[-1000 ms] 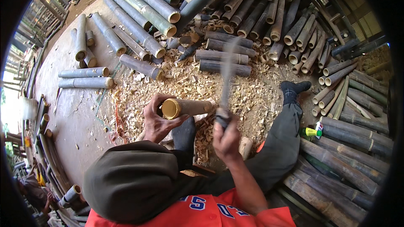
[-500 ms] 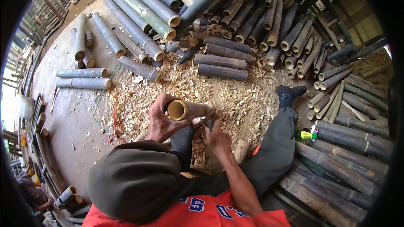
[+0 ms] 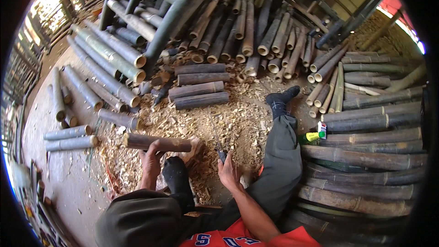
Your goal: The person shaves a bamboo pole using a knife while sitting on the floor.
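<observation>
A short brown bamboo tube (image 3: 157, 142) lies nearly level in front of me, above the wood chips. My left hand (image 3: 152, 159) is closed round it from below, near the middle. The tube's right end is by a pale wooden block (image 3: 194, 151), though whether they touch I cannot tell. To the right, apart from the tube, my right hand (image 3: 228, 172) grips the dark handle of a knife-like tool (image 3: 221, 154). Its narrow blade points away from me and blends into the chips. My dark-covered left foot (image 3: 177, 176) is just below the tube.
Pale chips (image 3: 215, 123) cover the ground ahead. Several cut bamboo tubes (image 3: 201, 100) lie beyond them, with more at left and back. Long bamboo poles (image 3: 361, 155) are stacked at right, beside a yellow-green bottle (image 3: 313, 136). My right foot (image 3: 280, 100) is stretched forward.
The bamboo tube has turned from pointing its open end toward me to lying sideways, and moved left with my left hand. My right hand with the tool is now apart from it. The view has shifted right.
</observation>
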Available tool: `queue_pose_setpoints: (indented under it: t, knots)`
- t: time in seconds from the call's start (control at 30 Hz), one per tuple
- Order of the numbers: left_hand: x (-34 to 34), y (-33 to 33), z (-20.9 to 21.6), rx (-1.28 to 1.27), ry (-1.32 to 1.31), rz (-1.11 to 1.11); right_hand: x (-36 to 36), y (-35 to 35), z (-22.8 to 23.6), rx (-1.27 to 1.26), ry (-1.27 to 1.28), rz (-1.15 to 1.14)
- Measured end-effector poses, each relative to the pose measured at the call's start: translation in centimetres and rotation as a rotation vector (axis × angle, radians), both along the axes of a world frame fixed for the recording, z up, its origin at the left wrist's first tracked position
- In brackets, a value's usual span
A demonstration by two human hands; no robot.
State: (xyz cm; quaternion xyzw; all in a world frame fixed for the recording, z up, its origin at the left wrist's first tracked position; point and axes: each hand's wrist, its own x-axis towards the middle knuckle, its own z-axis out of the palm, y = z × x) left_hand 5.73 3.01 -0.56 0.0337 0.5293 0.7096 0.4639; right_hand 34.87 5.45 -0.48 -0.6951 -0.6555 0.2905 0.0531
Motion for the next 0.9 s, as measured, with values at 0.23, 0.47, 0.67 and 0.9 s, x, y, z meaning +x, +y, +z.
queue_pose_setpoints:
  t: [0.23, 0.47, 0.67, 0.9]
  knots:
    - [2.3, 0.7, 4.7, -0.139, 0.095, -0.402, -0.3, 2.0, 4.5, 0.329, 0.336, 0.210]
    - [6.3, 0.8, 3.2, -0.075, 0.223, -0.620, -0.6, 0.6, 2.5, -0.145, 0.853, -0.054]
    - [7.6, -1.5, -1.3, -0.239, 1.036, -0.625, -1.2, 6.2, 1.7, -0.014, 0.764, -0.113]
    - [7.1, -2.0, -1.7, -0.227, 1.035, -0.612, -8.4, 30.1, 7.3, 0.261, 0.102, 0.408]
